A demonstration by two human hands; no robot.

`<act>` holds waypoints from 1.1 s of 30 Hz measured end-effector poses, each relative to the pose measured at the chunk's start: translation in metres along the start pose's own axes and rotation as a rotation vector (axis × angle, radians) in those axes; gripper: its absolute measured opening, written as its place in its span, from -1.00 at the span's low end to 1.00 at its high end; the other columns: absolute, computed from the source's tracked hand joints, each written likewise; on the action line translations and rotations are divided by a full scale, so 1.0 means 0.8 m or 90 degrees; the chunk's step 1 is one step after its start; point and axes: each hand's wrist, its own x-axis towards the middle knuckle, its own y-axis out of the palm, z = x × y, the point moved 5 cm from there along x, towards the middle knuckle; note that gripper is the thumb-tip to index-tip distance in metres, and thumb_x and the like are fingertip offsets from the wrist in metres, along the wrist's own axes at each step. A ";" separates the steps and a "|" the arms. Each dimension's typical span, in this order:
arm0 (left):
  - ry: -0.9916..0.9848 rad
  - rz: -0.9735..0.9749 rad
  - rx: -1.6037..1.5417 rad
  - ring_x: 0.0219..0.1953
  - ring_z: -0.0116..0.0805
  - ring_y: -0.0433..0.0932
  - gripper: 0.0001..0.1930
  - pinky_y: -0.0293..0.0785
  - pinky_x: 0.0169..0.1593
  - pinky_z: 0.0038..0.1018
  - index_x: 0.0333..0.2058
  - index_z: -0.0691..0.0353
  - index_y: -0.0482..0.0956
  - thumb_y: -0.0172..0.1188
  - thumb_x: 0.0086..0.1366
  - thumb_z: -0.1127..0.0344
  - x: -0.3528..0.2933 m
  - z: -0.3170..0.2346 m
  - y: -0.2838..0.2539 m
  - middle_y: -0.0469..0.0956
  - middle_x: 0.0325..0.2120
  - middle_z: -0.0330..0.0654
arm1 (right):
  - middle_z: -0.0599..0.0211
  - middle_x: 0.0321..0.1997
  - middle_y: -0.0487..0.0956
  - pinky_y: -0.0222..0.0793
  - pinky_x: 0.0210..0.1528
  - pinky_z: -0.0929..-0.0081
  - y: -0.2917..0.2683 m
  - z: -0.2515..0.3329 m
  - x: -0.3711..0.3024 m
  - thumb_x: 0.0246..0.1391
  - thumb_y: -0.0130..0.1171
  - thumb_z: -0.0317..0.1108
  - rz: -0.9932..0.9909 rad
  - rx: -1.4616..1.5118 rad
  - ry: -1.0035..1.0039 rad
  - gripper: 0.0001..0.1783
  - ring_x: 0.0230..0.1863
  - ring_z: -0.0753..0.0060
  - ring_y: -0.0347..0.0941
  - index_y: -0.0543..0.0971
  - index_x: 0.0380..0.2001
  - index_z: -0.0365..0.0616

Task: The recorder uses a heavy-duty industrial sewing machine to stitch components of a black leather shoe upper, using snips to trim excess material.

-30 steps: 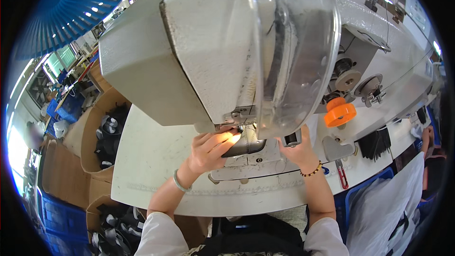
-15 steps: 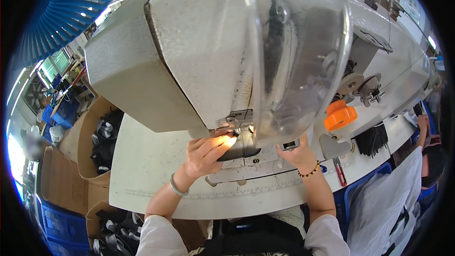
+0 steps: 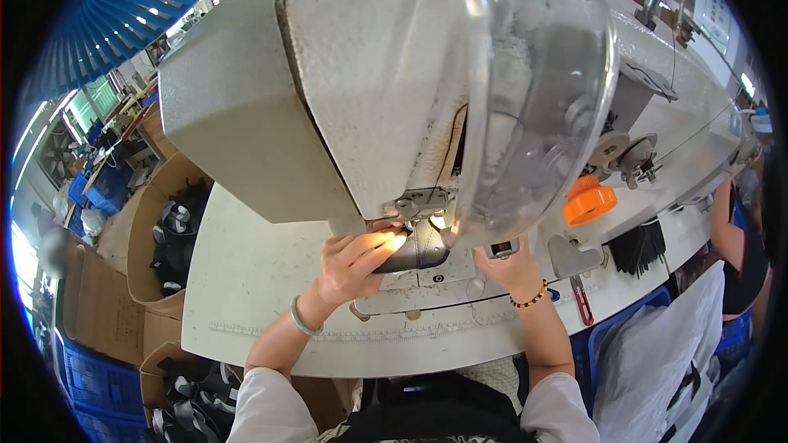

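Under the head of a white sewing machine point(image 3: 369, 107) lies a dark, smooth piece with a rounded end point(image 3: 432, 256), a line of stitches across it. My left hand point(image 3: 351, 264) pinches its left side, fingertips lit by the lamp beside the needle area point(image 3: 423, 215). To the right, my right hand point(image 3: 513, 269) is raised near a small grey metal part with a dark slot point(image 3: 502, 248). Its fingers are partly hidden behind that part and the clear guard point(image 3: 542, 107), so I cannot tell whether they grip it.
An orange knob point(image 3: 589, 201) sits on the machine. Red-handled snips point(image 3: 582, 302) and a bundle of black strips point(image 3: 639, 248) lie at right. Cardboard boxes point(image 3: 156, 250) of black-and-grey pieces stand at left. A blue fan point(image 3: 123, 16) is at upper left; another person's arm point(image 3: 726, 226) shows at right.
My view has shifted slightly. More of the dark piece and its stitch line now shows under the needle area, with my left hand still on it. The right hand stays by the metal part.
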 end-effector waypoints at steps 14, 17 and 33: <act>-0.007 0.012 -0.004 -0.60 -0.42 0.48 -0.50 0.33 -0.60 -0.59 -0.35 0.22 0.59 0.06 -0.46 0.55 -0.004 0.001 0.002 0.56 -0.42 -0.23 | 0.30 -0.46 0.50 0.33 -0.35 0.37 0.000 0.000 0.002 -0.49 0.11 -0.63 -0.012 0.047 0.021 -0.81 -0.38 0.23 0.42 0.45 -0.63 -0.22; -0.024 -0.002 -0.004 -0.63 -0.43 0.45 -0.54 0.32 -0.60 -0.59 -0.37 0.22 0.59 0.09 -0.43 0.56 -0.001 -0.001 0.003 0.56 -0.43 -0.24 | 0.31 -0.47 0.49 0.31 -0.36 0.37 0.001 -0.002 -0.002 -0.50 0.10 -0.63 -0.021 0.015 0.014 -0.82 -0.41 0.22 0.41 0.44 -0.64 -0.22; -0.038 0.012 0.017 -0.57 -0.43 0.51 -0.57 0.32 -0.59 -0.59 -0.37 0.21 0.58 0.13 -0.39 0.58 -0.001 -0.002 0.002 0.56 -0.43 -0.24 | 0.34 -0.54 0.45 0.28 -0.40 0.36 0.004 -0.013 -0.013 -0.53 0.12 -0.62 -0.033 0.067 0.066 -0.77 -0.46 0.21 0.38 0.46 -0.60 -0.20</act>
